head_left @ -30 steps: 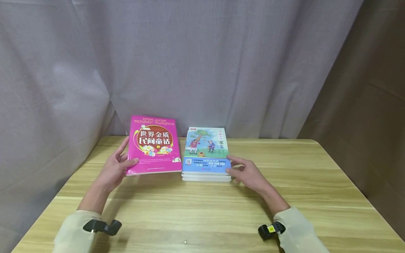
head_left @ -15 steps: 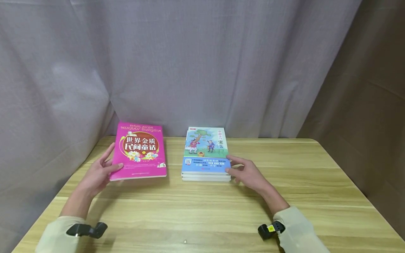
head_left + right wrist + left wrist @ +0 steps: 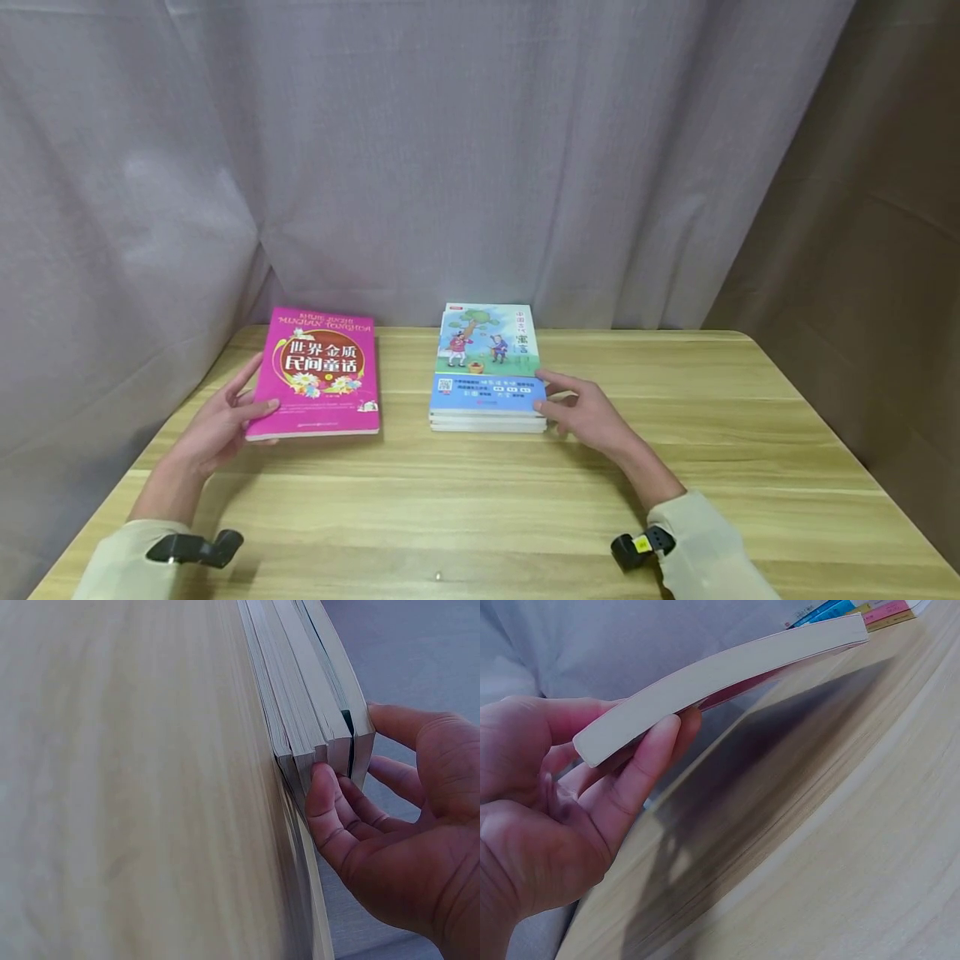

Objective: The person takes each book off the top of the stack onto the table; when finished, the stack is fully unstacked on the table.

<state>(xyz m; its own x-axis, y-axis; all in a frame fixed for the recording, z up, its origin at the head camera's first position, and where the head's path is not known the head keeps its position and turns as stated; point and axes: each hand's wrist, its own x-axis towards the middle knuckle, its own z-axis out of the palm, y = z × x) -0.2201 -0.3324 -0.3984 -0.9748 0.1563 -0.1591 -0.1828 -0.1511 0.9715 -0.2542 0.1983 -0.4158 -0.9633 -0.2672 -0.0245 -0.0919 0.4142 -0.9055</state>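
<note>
On the left of the head view, my left hand (image 3: 213, 425) grips a pink paperback book (image 3: 322, 375) by its lower left corner, thumb over the cover and fingers beneath. The left wrist view shows the book's page edge (image 3: 720, 667) slightly bowed, with a gap and a shadow between it and the table. At the middle stands a stack of several books (image 3: 487, 423), topped by a blue-and-white picture-cover book (image 3: 487, 342). My right hand (image 3: 592, 417) holds the stack's near right corner. In the right wrist view, curled fingers (image 3: 322, 795) lie against its side.
Both hands are over a light wood-grain table (image 3: 465, 517). A grey curtain (image 3: 487, 150) hangs right behind its far edge and along the sides. A black camera (image 3: 195, 550) is strapped on the left sleeve, another wrist camera (image 3: 643, 546) on the right.
My left hand has carried the pink book leftward, toward me and lower, widening the gap to the stack. The right hand and the stack have stayed in place.
</note>
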